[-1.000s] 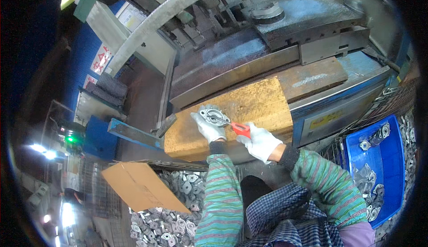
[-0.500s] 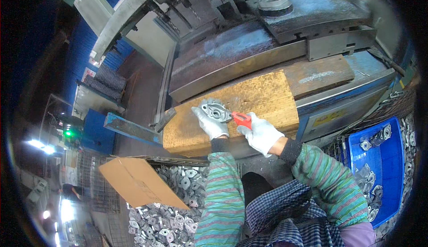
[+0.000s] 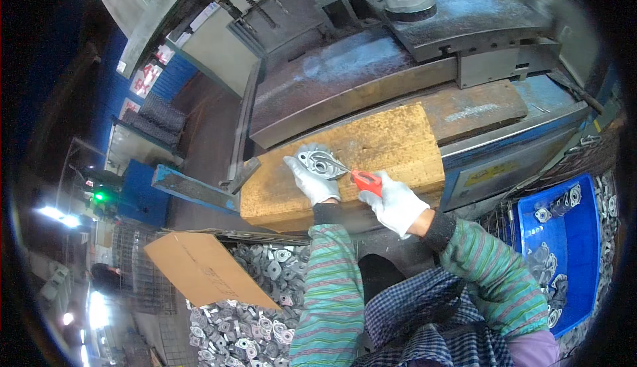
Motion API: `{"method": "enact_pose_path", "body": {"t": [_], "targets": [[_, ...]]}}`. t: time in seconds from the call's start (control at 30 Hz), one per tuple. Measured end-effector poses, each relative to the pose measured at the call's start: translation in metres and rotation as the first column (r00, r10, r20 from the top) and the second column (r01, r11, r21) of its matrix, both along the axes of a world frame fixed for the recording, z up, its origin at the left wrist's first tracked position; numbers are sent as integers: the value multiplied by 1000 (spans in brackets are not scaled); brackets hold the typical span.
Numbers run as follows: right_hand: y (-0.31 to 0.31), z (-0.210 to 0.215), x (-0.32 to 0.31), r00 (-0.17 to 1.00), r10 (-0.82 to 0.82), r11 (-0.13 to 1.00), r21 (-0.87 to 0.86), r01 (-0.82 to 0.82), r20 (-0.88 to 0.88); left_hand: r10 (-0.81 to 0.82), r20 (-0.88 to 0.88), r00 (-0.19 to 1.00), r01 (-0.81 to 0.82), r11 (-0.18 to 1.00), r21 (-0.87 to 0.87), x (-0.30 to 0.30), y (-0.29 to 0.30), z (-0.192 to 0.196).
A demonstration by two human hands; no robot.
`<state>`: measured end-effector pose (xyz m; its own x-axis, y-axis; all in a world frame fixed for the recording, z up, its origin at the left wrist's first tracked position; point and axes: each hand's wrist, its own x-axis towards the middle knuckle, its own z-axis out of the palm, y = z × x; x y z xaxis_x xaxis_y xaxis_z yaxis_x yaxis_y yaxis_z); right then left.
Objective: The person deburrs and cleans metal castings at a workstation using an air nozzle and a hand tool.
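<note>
My left hand [image 3: 314, 180], in a white glove, is closed around a silver cast-metal part [image 3: 320, 163] with a round bore, holding it on the yellow wooden block [image 3: 391, 141]. My right hand [image 3: 396, 206], also gloved, grips the red handle of a hand tool [image 3: 367, 181]. The tool has a slim metal end that points left and reaches over the part's bore; whether its tip touches the metal cannot be made out. My right fingers hide part of the handle.
A heap of similar castings [image 3: 265, 330] lies at lower left, partly under a cardboard sheet [image 3: 209, 271]. A blue bin [image 3: 577, 247] with several castings stands at right. Beyond the block is a machine bed [image 3: 345, 88], with drill bits [image 3: 262, 15] hanging at upper left.
My right hand has shifted slightly right and down with the red-handled tool, baring more of its metal end. My left hand and the casting stay nearly in place.
</note>
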<state>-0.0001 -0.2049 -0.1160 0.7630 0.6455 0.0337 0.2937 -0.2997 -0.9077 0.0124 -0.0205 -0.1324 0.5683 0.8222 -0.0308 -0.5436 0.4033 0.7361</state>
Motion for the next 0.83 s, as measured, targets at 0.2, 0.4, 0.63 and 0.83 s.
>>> {"method": "enact_pose_path", "body": {"t": [0.2, 0.4, 0.63, 0.83], "targets": [[-27, -4, -15, 998, -11, 990, -141, 3, -54, -74, 44, 996, 70, 993, 91, -6, 13, -9], [-39, -23, -21, 999, -41, 993, -113, 39, -16, -59, 16, 998, 56, 992, 114, -4, 8, -6], [-30, -23, -6, 996, -63, 986, -158, 53, -57, -1, -9, 1000, 1, 999, 49, -2, 0, 1], [-26, -23, -4, 995, -46, 982, -186, 28, -93, -34, -27, 999, 37, 990, 133, -4, 5, -1]]}}
